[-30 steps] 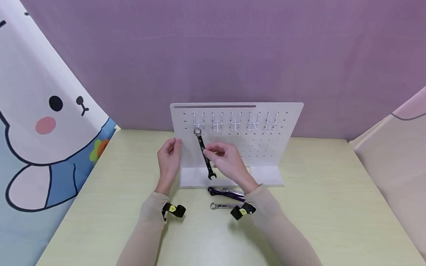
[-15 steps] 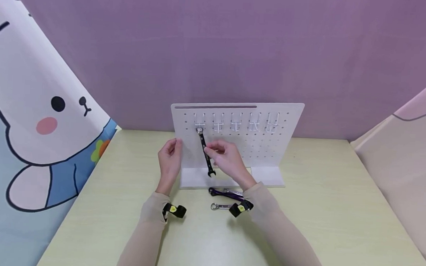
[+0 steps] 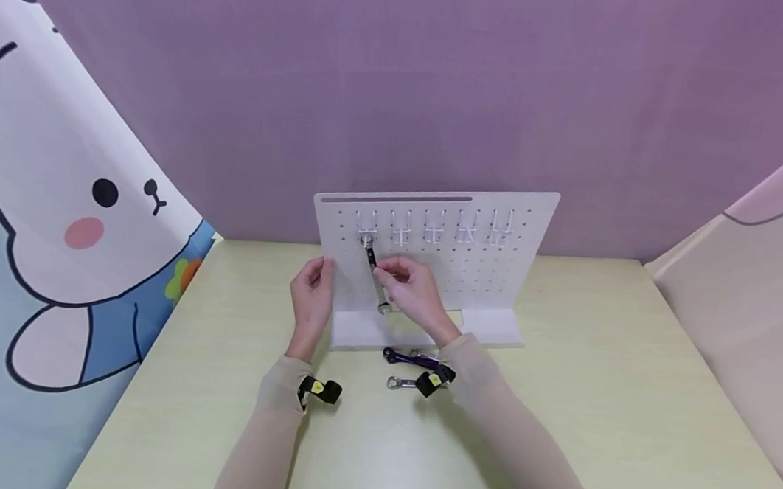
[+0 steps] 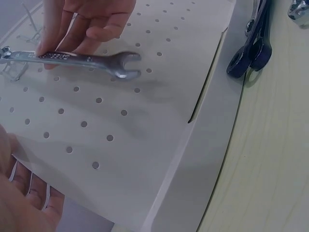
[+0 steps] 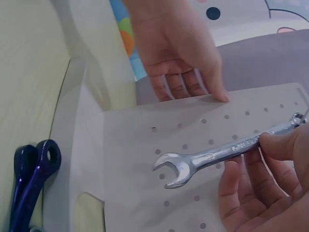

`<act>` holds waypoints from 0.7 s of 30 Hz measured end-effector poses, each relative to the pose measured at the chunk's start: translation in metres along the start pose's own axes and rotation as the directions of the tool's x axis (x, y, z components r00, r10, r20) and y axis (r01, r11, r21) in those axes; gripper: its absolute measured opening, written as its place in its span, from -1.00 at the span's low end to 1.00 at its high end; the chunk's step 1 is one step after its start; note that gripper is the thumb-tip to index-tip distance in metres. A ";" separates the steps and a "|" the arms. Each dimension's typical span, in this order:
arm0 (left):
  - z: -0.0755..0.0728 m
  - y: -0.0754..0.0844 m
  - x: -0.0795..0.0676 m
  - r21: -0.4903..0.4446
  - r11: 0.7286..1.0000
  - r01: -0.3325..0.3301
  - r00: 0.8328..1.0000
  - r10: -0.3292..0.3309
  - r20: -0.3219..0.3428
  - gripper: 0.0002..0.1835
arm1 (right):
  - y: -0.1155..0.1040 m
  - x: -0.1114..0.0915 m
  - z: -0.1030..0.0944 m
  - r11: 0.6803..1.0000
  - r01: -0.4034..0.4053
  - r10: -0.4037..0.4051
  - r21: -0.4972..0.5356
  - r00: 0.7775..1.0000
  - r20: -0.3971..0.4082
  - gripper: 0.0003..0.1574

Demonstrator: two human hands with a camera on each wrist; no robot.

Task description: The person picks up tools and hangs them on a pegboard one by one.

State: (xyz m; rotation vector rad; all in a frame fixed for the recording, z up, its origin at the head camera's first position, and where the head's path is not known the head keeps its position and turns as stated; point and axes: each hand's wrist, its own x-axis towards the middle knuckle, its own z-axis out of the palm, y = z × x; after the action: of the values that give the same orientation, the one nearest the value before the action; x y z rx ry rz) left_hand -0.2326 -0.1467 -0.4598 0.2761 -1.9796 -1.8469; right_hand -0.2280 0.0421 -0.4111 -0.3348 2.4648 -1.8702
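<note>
My right hand [image 3: 418, 294] pinches a silver combination wrench [image 5: 207, 158] mid-shank between thumb and fingers. The wrench's ring end is up at the leftmost wire hook [image 3: 367, 230] of a white pegboard [image 3: 475, 297], and its open end points down toward the base. In the right wrist view, the ring meets the hook tip near the frame's edge. My left hand [image 3: 312, 296] grips the pegboard's left edge, thumb on the front face and fingers behind it.
Several more wire hooks [image 3: 432, 232] run in a row along the upper board. In front of its base lie dark purple wrenches [image 4: 248, 55] and silver ones, including one silver wrench [image 3: 400, 383] nearer me, partly hidden by the right wrist strap. A purple curtain [image 3: 439, 92] hangs behind.
The wrench's lower end has swung up and in toward the board, while its ring end stays at the leftmost hook. The right hand has shifted slightly left; the left hand keeps its place.
</note>
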 end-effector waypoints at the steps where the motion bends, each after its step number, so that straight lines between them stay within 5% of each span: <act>1: 0.000 0.000 0.000 0.000 1.000 -0.004 1.000 0.004 -0.002 -0.66 | 0.001 0.001 0.001 1.000 0.009 -0.009 0.003 1.000 -0.008 -0.74; 21: 0.002 -0.003 0.000 0.000 1.000 -0.016 1.000 0.016 -0.009 -0.63 | 0.014 0.013 0.014 0.959 0.206 -0.229 -0.196 0.968 -0.105 -0.81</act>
State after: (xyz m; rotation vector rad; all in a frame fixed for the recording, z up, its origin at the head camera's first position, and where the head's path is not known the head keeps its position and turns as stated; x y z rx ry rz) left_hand -0.2340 -0.1448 -0.4634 0.2666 -1.9707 -1.8323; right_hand -0.2406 0.0303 -0.4266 -0.5302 2.7989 -1.7918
